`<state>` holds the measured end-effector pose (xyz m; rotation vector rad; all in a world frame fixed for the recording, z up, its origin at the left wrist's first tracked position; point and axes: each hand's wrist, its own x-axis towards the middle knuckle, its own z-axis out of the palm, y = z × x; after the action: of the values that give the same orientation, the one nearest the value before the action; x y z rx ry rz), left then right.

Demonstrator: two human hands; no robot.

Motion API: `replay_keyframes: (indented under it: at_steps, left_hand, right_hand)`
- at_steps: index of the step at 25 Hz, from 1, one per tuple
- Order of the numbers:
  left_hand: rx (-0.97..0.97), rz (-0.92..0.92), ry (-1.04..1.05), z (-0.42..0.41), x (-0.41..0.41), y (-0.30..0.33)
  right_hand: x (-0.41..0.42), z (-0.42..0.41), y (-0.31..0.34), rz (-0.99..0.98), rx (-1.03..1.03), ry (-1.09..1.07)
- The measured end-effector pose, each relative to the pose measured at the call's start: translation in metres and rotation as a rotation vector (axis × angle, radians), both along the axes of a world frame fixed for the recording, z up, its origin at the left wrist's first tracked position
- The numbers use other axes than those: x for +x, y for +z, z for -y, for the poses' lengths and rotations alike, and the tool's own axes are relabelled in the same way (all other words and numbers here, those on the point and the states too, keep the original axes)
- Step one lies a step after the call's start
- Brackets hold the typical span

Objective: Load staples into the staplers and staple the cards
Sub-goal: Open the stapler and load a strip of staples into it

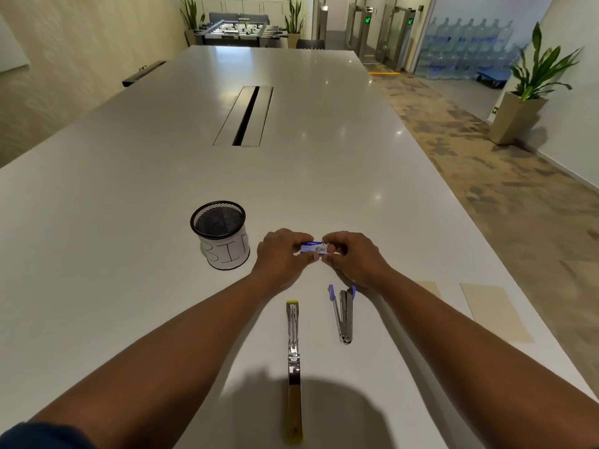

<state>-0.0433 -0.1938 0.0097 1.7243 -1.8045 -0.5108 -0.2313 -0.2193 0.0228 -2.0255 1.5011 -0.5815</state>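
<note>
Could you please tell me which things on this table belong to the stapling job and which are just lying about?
Belong to the job:
staple box, held by left hand and right hand
yellow stapler, opened flat
blue stapler, open
cards

Lying about:
mesh bin

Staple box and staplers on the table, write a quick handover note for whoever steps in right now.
Left hand and right hand: both pinch the small blue staple box, held just above the table; whether it is open yet cannot be told.
Yellow stapler: lies swung fully open near the table edge.
Blue stapler: lies partly open, right of the yellow one.
Cards: flat on the table at the right, untouched.
Mesh cup marked BIN: stands left of the hands.
Done: both staplers opened.
Left: take staples out, load both staplers, close them, staple the cards.
</note>
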Motion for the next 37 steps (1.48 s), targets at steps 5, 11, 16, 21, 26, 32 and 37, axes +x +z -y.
replay_keyframes:
  at_steps: [5, 11, 16, 21, 26, 32, 37]
  left_hand:
    - [0.000, -0.125, -0.005, -0.003, 0.000, 0.002]
    - [-0.025, -0.151, -0.004, -0.006, 0.003, 0.005]
    - [-0.005, -0.090, -0.028, -0.005, 0.006, 0.005]
    - [-0.020, -0.069, -0.035, -0.003, 0.007, 0.005]
    - [-0.019, -0.062, -0.029, -0.004, 0.007, 0.004]
    - [-0.022, -0.055, -0.026, -0.002, 0.007, 0.004]
    - [-0.028, -0.042, -0.018, -0.002, 0.006, 0.003]
  right_hand:
    - [0.000, -0.002, 0.001, -0.010, -0.005, 0.011]
    - [0.003, -0.002, 0.003, -0.047, -0.017, 0.027]
    - [0.002, -0.001, 0.004, -0.071, -0.012, 0.025]
    - [0.001, -0.005, 0.006, 0.048, 0.003, 0.006]
    - [0.001, -0.008, 0.009, 0.125, 0.019, -0.063]
    - [0.009, -0.008, 0.012, 0.102, 0.022, -0.105]
    - [0.011, -0.008, 0.013, 0.094, 0.034, -0.152]
